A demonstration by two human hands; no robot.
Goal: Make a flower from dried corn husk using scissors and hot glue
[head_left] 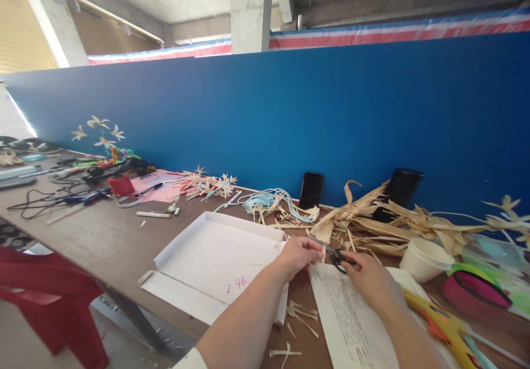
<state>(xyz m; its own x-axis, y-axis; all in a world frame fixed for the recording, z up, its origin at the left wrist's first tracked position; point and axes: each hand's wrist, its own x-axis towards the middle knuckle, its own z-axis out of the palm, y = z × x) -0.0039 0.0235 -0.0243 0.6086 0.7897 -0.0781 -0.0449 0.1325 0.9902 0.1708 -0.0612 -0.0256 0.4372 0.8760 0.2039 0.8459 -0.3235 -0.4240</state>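
Note:
My left hand [298, 257] is closed in a pinch on a small pale strip [323, 253] that looks like dried husk. Close beside it, my right hand [366, 280] grips a pair of black-handled scissors [336, 257], whose blades point toward the strip. Both hands are just above the top of a printed paper sheet [343, 319]. Left of them lies an open white box [223, 258] with pink handwriting on it. Cut husk scraps [304, 314] are strewn on the table between box and paper.
Dried husks [372, 220] are heaped behind my hands, near two phones, one of them an upright phone [311, 190]. At right are a white cup [426, 258], a yellow glue gun [445, 325] and a pink roll [476, 294]. Husk flowers [215, 184] lie farther left; a blue partition [265, 120] stands behind.

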